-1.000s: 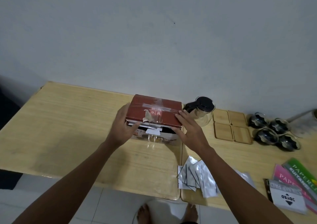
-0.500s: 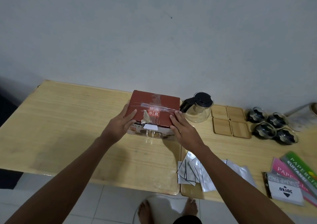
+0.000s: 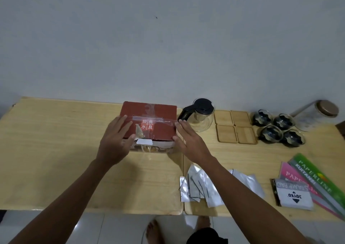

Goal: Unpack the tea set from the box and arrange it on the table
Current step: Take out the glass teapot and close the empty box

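A closed red box [image 3: 149, 121] with clear tape across its lid rests on the wooden table [image 3: 56, 141]. My left hand [image 3: 116, 141] lies flat on the box's near left corner, fingers spread. My right hand [image 3: 188, 141] is at the box's right end, fingers apart and touching its edge. Right of the box stands a glass teapot [image 3: 199, 116] with a black lid and handle. Beyond it lie several wooden coasters [image 3: 235, 127], then several glass cups [image 3: 278, 128] in a cluster.
Silver foil packets [image 3: 203, 185] are scattered near the front edge under my right forearm. Stationery packs [image 3: 302, 185] lie at the front right. A glass jar [image 3: 317, 113] leans at the far right by the wall. Bare tabletop stretches left of the box.
The box has come to rest flat on the table, with its lid down. Both hands have loosened from gripping its sides and now rest open on it.
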